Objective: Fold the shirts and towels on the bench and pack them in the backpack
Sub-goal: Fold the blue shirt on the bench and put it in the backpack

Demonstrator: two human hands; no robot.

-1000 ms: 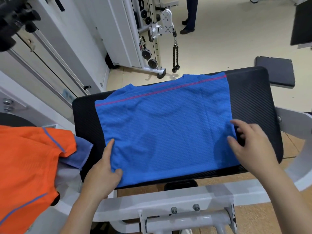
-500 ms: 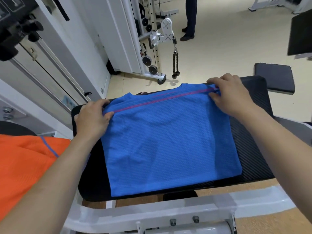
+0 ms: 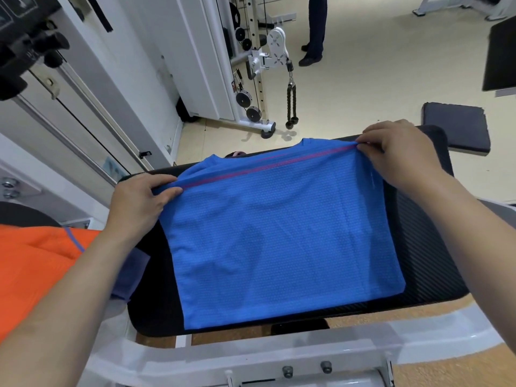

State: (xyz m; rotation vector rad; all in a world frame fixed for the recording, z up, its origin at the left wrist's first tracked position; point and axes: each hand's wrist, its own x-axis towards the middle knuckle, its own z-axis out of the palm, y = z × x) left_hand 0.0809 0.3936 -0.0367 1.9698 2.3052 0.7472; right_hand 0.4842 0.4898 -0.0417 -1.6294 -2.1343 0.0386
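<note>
Two hands (image 3: pixel 136 202) (image 3: pixel 399 155) pinch the blue shirt (image 3: pixel 279 233); orange shirt (image 3: pixel 33 269) partly cropped.

On bench (image 3: pixel 418 247), shirt (image 3: pixel 279 233) spread out; left hand (image 3: pixel 136 202) at its far-left corner, right hand (image 3: pixel 402 155) at far-right. Left of bench, second shirt (image 3: pixel 33 269). Behind, cable machine (image 3: pixel 259 65); mat (image 3: pixel 458 127) behind-right.

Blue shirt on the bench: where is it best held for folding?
Pinch its far edge at both ends of the pink stripe, left hand from the left, right hand from the right; the blue shirt lies flat, so that edge should lift evenly.
</note>
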